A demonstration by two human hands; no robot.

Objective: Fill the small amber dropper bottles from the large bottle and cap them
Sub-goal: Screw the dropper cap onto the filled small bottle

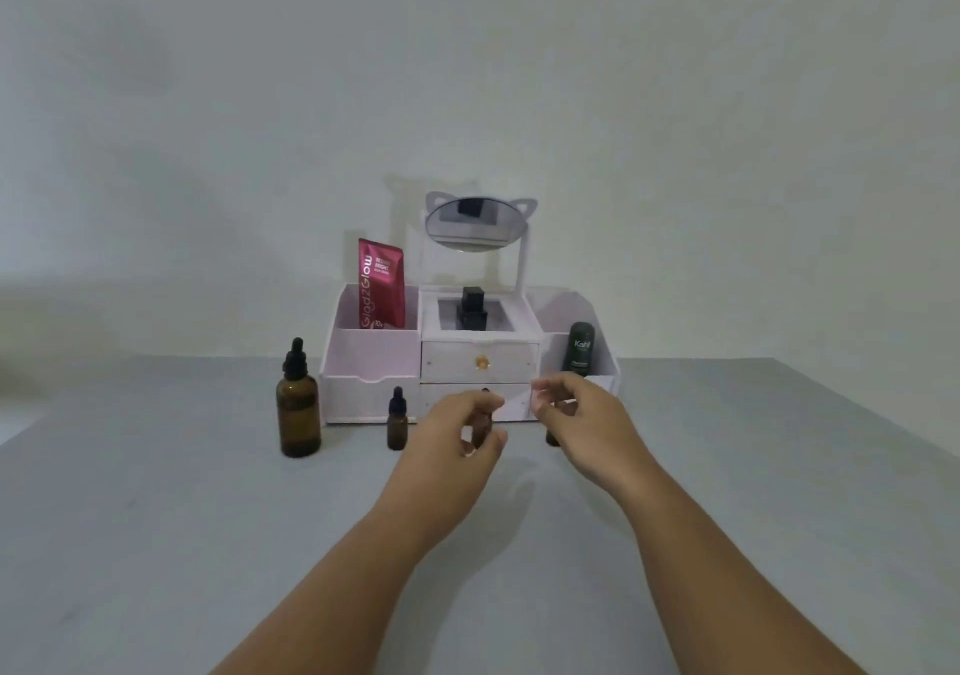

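Note:
A large amber dropper bottle (298, 411) with a black dropper cap stands on the table at the left. One capped small amber bottle (397, 424) stands just right of it. My left hand (462, 432) curls its thumb and fingers round a second small amber bottle (479, 426), whose black cap tip shows above the fingers. My right hand (582, 417) hovers just right of that bottle with loosely curled fingers and nothing visible in them. A third small bottle (552, 438) is mostly hidden behind the right hand.
A white cosmetics organiser (374, 357) with drawers and a cat-ear mirror (475, 222) stands right behind the bottles. It holds a red sachet (382, 284), a black bottle (471, 308) and a dark green tube (578, 347). The grey table (208, 544) stretches toward me.

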